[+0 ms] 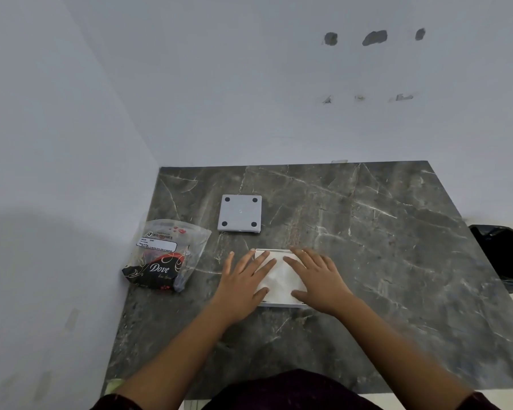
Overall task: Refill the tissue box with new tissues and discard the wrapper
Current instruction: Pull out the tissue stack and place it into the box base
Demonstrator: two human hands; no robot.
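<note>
A white tissue box lies open on the dark marble table, filled with a stack of white tissues. My left hand lies flat on the left part of the stack, fingers spread. My right hand presses flat on the right part, fingers spread too. Behind the box the grey square base plate lies apart, showing four black feet. The clear plastic wrapper, with black and red print, lies crumpled and looks empty at the table's left edge.
The table stands in a corner, with walls behind and to the left. A black bin lined with a bag stands off the table's right side.
</note>
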